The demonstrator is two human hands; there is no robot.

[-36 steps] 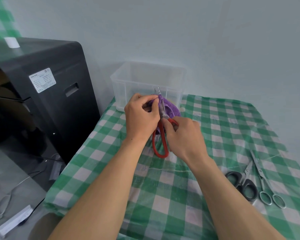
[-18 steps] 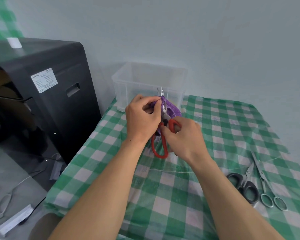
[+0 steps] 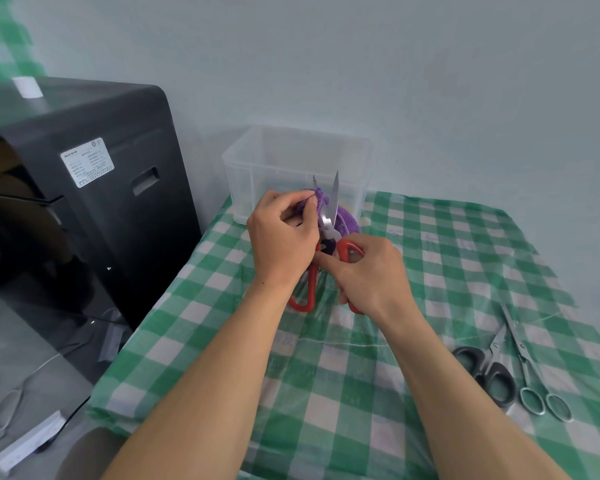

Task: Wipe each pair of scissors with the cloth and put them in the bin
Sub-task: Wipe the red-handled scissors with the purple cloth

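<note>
Gripping the red-handled scissors by 1 handle loop with the right hand, fingers curled round it, blades parted and pointing up. Pinching the purple cloth round 1 blade with the left hand. Held above the table, just in front of the clear bin. Lying side by side at the right: black-handled scissors and silver scissors.

Soft, even light — wide-angle warp, blurred edges

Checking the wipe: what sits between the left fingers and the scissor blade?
The purple cloth, pinched by the left hand round one blade of the red-handled scissors; head view.
</note>
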